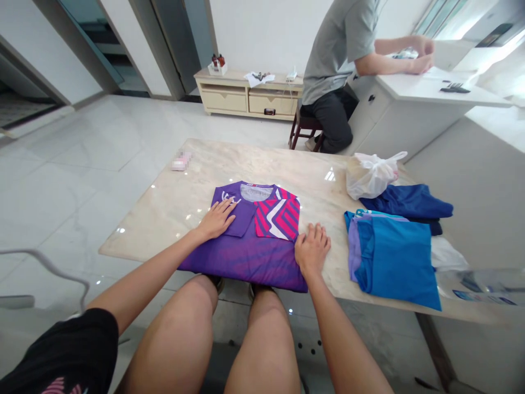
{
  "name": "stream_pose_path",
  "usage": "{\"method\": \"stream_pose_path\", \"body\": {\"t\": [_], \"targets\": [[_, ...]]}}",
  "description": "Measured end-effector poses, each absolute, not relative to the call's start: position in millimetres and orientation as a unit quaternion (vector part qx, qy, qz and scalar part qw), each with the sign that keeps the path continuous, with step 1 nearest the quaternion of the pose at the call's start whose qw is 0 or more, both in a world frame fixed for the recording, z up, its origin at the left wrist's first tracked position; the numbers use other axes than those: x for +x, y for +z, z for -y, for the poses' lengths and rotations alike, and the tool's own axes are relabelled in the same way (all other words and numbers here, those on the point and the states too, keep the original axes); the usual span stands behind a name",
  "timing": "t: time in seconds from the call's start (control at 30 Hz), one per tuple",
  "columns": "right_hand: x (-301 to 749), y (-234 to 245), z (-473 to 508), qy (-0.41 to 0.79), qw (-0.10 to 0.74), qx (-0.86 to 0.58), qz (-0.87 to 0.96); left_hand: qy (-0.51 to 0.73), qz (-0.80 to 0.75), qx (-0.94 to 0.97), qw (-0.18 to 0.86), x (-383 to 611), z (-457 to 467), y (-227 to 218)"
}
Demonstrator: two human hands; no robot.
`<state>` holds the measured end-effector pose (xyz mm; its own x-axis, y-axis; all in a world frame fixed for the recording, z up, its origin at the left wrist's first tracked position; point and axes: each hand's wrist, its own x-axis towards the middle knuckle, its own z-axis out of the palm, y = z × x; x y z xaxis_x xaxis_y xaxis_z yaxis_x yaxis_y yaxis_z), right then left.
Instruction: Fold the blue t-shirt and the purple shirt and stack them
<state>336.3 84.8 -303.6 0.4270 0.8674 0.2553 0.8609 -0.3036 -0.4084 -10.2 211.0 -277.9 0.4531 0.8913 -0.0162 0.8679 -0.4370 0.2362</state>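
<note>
A purple jersey (246, 257) lies partly folded on the marble table (315, 169), its grey-lined collar pointing away from me. Both sleeves are turned inward over the body; the right one (279, 216) carries a pink and white zigzag pattern. Spread flat on the left sleeve is my left hand (218, 219), fingers stretched out. My right hand (312, 249) rests at the jersey's right edge, its fingers reaching onto the bare tabletop, with nothing held. The jersey's lower end hangs at the table's near edge, above my knees.
To the right lie folded blue clothes (397, 254), dark blue clothes (410, 201), a white plastic bag (373, 175) and a clear bottle (479, 284). A small pink item (180, 162) is at the far left corner. Beyond, a person (340, 65) sits at a white counter (438, 90).
</note>
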Motion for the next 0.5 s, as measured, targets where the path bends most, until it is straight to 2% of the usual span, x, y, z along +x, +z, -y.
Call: {"method": "stream_pose_path", "body": {"t": [0.13, 0.27, 0.37, 0.43, 0.5], "targets": [[339, -310, -85, -0.012, 0.225, -0.813, 0.537, 0.08, -0.563, 0.82, 0.067, -22, -210, -295], [335, -303, -82, 0.014, 0.2, -0.828, 0.524, 0.07, -0.546, 0.831, 0.08, -12, -210, -286], [329, -273, -83, 0.106, 0.195, -0.832, 0.509, 0.079, -0.562, 0.817, 0.103, -3, -192, -262], [329, -243, -86, 0.191, 0.205, -0.823, 0.494, 0.133, -0.59, 0.787, 0.125, -7, -166, -243], [330, -212, -87, 0.255, 0.213, -0.811, 0.482, 0.197, -0.584, 0.756, 0.221, -23, -130, -222]]}}
